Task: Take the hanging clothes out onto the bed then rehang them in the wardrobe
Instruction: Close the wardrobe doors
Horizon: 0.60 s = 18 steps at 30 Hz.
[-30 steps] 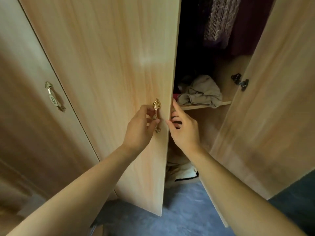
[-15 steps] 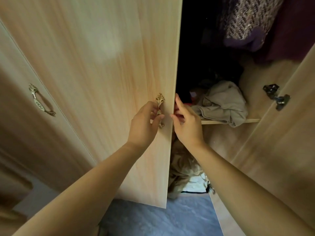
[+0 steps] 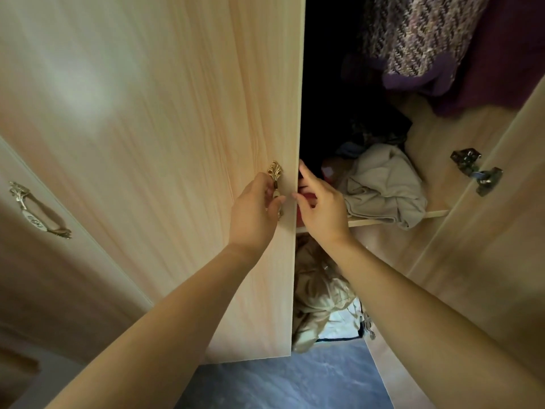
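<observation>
A light wooden wardrobe door (image 3: pixel 177 143) stands partly open. My left hand (image 3: pixel 255 211) grips its gold handle (image 3: pixel 275 175). My right hand (image 3: pixel 320 208) rests at the door's free edge, with its fingers curled loosely round that edge. Inside, at the top right, hang a purple knitted garment (image 3: pixel 418 36) and a dark maroon one (image 3: pixel 501 69). The rail and hangers are out of view.
A beige crumpled cloth (image 3: pixel 386 187) lies on the inner shelf (image 3: pixel 436 214). More tan clothes (image 3: pixel 321 296) are heaped at the bottom. The right door (image 3: pixel 501 261) stands open with its hinge (image 3: pixel 474 169) showing. A neighbouring shut door carries another handle (image 3: pixel 35 214). Blue floor (image 3: pixel 280 382) lies below.
The view has moved closer and tilted up, so more of the hanging clothes and the wardrobe's inside shows. Both hands stay at the door's handle and edge.
</observation>
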Available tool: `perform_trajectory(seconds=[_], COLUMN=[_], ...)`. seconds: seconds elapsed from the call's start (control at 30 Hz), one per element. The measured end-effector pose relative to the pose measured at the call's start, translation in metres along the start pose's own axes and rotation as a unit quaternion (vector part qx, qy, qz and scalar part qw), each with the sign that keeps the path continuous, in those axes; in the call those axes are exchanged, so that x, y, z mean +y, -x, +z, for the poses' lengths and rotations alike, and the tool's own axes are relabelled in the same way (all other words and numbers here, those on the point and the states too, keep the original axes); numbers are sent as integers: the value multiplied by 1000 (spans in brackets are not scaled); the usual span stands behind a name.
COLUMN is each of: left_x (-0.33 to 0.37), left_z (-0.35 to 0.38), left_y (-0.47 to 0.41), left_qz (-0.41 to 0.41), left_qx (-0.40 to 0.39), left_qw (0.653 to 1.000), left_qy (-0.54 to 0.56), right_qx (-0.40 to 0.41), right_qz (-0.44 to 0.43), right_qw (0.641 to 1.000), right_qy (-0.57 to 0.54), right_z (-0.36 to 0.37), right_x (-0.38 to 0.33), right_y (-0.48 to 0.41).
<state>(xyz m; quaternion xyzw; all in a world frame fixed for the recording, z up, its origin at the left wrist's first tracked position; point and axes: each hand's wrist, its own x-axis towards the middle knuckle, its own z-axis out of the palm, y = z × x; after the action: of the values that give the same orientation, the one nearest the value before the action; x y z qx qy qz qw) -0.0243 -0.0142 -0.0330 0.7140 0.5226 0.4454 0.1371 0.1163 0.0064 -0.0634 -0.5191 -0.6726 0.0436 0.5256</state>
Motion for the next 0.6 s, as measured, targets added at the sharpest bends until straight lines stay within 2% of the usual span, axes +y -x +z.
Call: perform_trajectory(seconds=[0.17,0.47,0.6], left_x=[-5,-11,-27], left_z=[3,4,2], left_y=[-11,-15,11], left_qz=[-5,2,11], left_qx=[-9,-14,-84], left_qw=[1000,999,995], left_qy=[3,39,45], right_qx=[1,-56,-104], right_qz=[1,72,147], right_qw=[999,990,973], right_qy=[38,105,146], right_z=[-4,-17,-31], right_x=[5,14,14], right_y=[-4,23,52])
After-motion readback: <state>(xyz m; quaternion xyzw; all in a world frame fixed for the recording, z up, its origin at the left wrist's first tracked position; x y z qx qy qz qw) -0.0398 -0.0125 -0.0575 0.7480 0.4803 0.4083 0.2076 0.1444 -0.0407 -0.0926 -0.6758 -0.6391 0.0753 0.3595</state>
